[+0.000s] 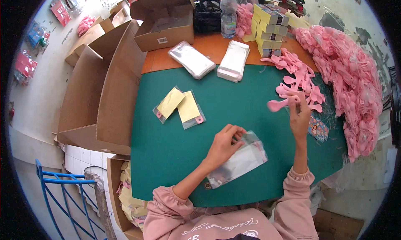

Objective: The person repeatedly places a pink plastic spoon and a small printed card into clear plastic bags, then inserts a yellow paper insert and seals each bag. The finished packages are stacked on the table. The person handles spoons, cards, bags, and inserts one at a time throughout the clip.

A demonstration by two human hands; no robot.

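My right hand (299, 116) is raised over the right side of the green mat, its fingers pinching a pink plastic spoon (276, 105). The bowl of that spoon points left. Lower down, my left hand (227, 143) has its fingers curled at the upper edge of a clear plastic bag (242, 162), which lies slanted on the mat. Just beyond my right hand lies a loose heap of pink spoons (298, 75). Several small printed cards (318, 129) are fanned out beside my right wrist. Two filled clear bags with yellow cards (170, 103) lie at the left.
Two stacks of clear bags (192, 59) lie at the far edge of the green mat (167, 156). Behind are bundled card stacks (269, 27) and a water bottle (228, 14). Bagged pink spoons (342, 81) pile up at right. A cardboard box (119, 85) borders the left.
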